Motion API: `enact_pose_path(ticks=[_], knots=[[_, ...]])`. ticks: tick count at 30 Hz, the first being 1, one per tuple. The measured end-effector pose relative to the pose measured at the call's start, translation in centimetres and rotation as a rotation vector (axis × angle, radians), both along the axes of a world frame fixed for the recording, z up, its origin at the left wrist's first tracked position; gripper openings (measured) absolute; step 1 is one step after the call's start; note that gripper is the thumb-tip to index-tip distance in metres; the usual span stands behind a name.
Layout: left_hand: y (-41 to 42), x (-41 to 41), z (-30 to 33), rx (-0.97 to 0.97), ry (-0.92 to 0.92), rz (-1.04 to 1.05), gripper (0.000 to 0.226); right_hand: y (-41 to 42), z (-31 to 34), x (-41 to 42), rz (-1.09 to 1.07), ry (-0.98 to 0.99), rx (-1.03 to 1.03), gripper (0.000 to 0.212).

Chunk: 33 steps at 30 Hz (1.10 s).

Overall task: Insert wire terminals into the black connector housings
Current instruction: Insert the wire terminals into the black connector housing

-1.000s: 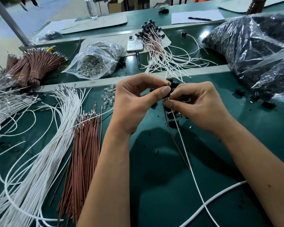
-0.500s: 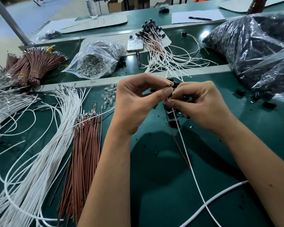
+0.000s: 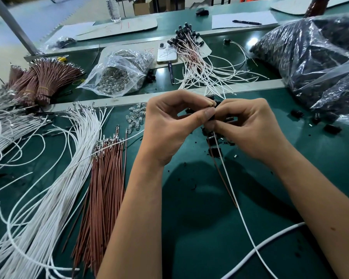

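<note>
Head view: white wire (image 3: 230, 184) trails toward viewer.

Your hands (image 3: 216, 125) meet above the table (image 3: 189, 228) at its middle. Loose wires (image 3: 54, 178) lie to your left, finished assemblies (image 3: 197, 63) behind your hands. Bags of housings (image 3: 310, 57) sit far right.

No readable text anywhere (red cardboard marks illegible).

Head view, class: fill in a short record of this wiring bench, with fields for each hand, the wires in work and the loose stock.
left hand: pinches a small part at the fingertips
right hand: grips the black housing
wires in work: white wire and brown wire hang from the hands
stock: white wires, brown wires left
surface: green mat
</note>
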<state>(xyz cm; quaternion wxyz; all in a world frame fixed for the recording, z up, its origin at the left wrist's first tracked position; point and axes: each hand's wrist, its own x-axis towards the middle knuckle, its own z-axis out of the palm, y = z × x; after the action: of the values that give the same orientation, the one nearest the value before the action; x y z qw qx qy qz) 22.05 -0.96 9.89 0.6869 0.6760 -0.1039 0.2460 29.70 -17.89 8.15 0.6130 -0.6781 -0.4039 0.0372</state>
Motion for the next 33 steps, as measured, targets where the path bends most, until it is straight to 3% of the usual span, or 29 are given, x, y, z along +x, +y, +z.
enact_pose_path(ticks=[7,11,16,33], knots=[[0.15,0.01,-0.14,-0.012,0.025,-0.024,0.016,0.09,0.00,0.26,-0.020,-0.035,-0.006,0.016],[0.39,-0.11,-0.17,-0.022,0.079,-0.049,0.028,0.11,0.10,0.27,0.014,-0.037,-0.003,0.007],[0.31,-0.04,-0.28,0.018,0.117,-0.052,0.031,0.08,0.10,0.32,0.046,-0.042,0.001,0.012],[-0.51,-0.15,0.21,-0.037,0.069,-0.032,0.027,0.13,-0.02,0.19,0.025,0.005,-0.009,0.008]])
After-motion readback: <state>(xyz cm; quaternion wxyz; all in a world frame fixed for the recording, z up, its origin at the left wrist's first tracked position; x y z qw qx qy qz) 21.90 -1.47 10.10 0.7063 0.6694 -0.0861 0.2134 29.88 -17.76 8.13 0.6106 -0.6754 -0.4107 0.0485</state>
